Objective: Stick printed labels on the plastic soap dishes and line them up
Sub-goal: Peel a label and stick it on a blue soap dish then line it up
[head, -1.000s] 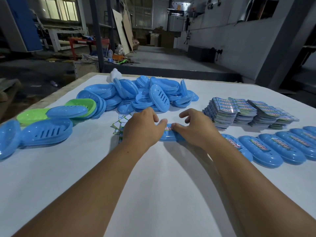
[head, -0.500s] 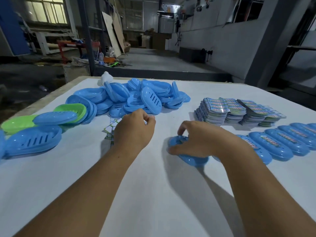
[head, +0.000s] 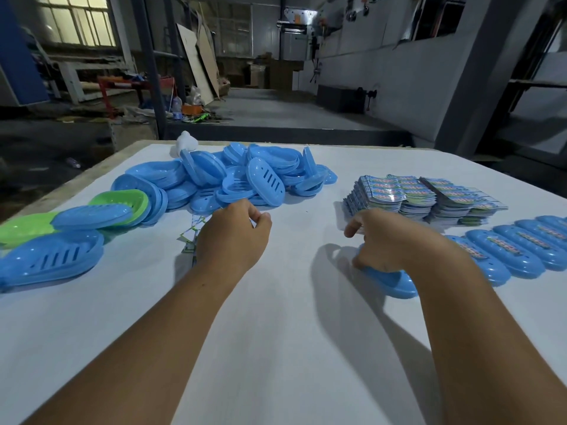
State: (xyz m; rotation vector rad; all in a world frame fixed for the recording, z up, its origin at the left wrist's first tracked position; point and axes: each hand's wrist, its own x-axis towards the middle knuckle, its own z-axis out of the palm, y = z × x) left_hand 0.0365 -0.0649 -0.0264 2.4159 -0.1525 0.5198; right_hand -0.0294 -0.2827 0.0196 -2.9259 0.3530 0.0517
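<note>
I've carried the soap dish (head: 395,282) rightward; my right hand (head: 395,240) grips it beside the labelled row (head: 521,250) on the bench (head: 276,332). My left hand (head: 233,234) curls loosely over label scraps (head: 191,233), holding nothing.

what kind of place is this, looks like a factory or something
Most likely a small factory or packing workshop: a loose heap of blue soap dishes on a big work table, stacks of printed labels, and a bare concrete floor with leaning boards behind.

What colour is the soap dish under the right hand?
Blue, seen in the head view: soap dish under the right hand.
</note>
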